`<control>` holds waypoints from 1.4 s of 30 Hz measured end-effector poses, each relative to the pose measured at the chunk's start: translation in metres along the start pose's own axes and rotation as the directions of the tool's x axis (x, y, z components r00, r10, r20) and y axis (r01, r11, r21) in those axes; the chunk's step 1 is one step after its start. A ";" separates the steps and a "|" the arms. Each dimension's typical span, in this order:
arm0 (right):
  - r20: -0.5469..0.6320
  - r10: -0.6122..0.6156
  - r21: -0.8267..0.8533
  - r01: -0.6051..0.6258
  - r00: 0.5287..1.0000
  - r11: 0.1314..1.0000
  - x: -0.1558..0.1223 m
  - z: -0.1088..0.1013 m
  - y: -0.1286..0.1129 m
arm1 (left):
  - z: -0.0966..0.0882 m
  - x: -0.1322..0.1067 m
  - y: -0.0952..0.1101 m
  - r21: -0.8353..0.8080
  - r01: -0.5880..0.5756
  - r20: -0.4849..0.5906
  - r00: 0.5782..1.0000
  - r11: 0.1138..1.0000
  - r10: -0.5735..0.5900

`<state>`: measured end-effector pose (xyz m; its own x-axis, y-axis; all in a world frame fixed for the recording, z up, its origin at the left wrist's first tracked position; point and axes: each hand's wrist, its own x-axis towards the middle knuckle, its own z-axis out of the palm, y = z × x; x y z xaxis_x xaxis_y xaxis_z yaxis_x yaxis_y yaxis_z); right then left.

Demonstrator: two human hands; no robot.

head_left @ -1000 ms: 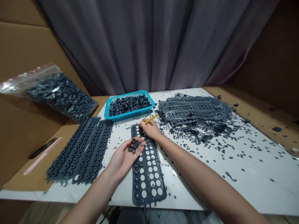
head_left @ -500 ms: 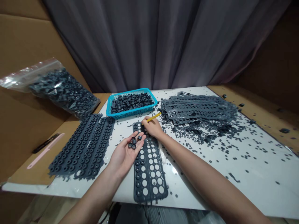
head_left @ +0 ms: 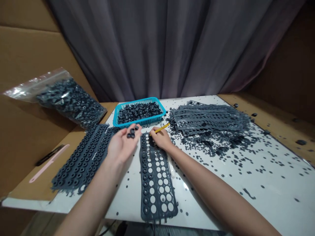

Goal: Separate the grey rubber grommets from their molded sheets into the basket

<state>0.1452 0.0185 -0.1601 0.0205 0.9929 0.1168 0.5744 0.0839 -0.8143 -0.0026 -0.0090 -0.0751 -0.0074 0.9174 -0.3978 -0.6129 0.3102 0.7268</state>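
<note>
My left hand (head_left: pixel 123 144) is palm up with fingers stretched out, carrying several small black rubber rings (head_left: pixel 132 132). It hovers just in front of the blue basket (head_left: pixel 115 118), which holds many similar rings. My right hand (head_left: pixel 161 137) grips a thin yellow stick (head_left: pixel 162 127) and rests at the far end of a dark rubber sheet (head_left: pixel 159 183). That sheet has rows of punched-out round holes, with rings still in its left column. The stick's lower tip is partly hidden by my fingers.
A zip bag (head_left: pixel 71 98) full of rings leans at the left. Ring-filled sheets (head_left: pixel 83 157) lie below it, beside a pink-handled tool (head_left: pixel 49 164). Punched sheets (head_left: pixel 209 118) are stacked at the right, among scattered black discs (head_left: pixel 219 144).
My left hand has moved away from the sheet, up and left toward the basket, with the rings in its palm. My right hand stays at the sheet's far end. The view has tilted slightly.
</note>
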 end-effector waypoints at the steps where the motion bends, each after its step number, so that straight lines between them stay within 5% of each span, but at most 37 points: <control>1: 0.001 0.000 0.003 0.000 1.000 1.000 0.000 0.000 0.000 | 0.005 0.015 0.013 0.125 -0.132 0.008 0.991 0.983 0.132; 2: 0.002 -0.001 0.007 0.001 1.000 1.000 -0.001 -0.001 -0.001 | 0.012 0.033 0.027 0.279 -0.271 0.024 0.961 0.921 0.276; 6: -0.005 -0.006 0.022 0.006 1.000 1.000 -0.002 -0.002 -0.003 | 0.046 0.108 0.064 0.407 -0.426 0.045 0.893 0.808 0.448; 10: -0.011 0.003 0.032 -0.002 1.000 0.999 -0.002 -0.002 -0.004 | 0.064 0.159 0.060 0.536 -0.482 0.133 0.859 0.694 0.494; 14: -0.019 0.009 0.046 -0.008 1.000 0.999 -0.002 -0.001 -0.003 | 0.060 0.177 0.052 0.629 -0.516 0.257 0.844 0.581 0.471; 20: 0.007 0.023 0.109 -0.024 1.000 0.994 0.001 -0.002 0.000 | 0.043 0.157 0.066 0.703 -0.618 0.381 0.746 0.352 0.547; 25: 0.067 -0.007 0.198 -0.006 0.998 0.980 0.009 -0.003 0.010 | 0.008 0.088 0.039 0.676 -0.732 0.616 0.625 0.085 0.479; 28: 0.083 -0.074 0.235 0.053 0.994 0.971 0.012 -0.005 0.013 | -0.020 0.051 0.009 0.644 -0.765 0.740 0.617 -0.018 0.269; 30: 0.091 -0.123 0.249 0.097 0.988 0.964 0.013 -0.007 0.014 | -0.036 0.041 -0.009 0.641 -0.747 0.767 0.618 -0.176 0.174; 34: 0.078 -0.171 0.264 0.145 0.982 0.954 0.014 -0.010 0.010 | -0.052 0.053 -0.025 0.682 -0.675 0.729 0.661 -0.282 0.179; 42: 0.058 -0.144 0.270 0.124 0.988 0.955 0.012 0.002 0.005 | -0.044 0.079 -0.017 0.670 -0.652 0.726 0.676 -0.354 0.130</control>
<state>0.1466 0.0304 -0.1634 -0.1101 0.9736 0.2000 0.3301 0.2257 -0.9166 -0.0275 0.0470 -0.1440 0.4888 0.8410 0.2321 0.7516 -0.5410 0.3774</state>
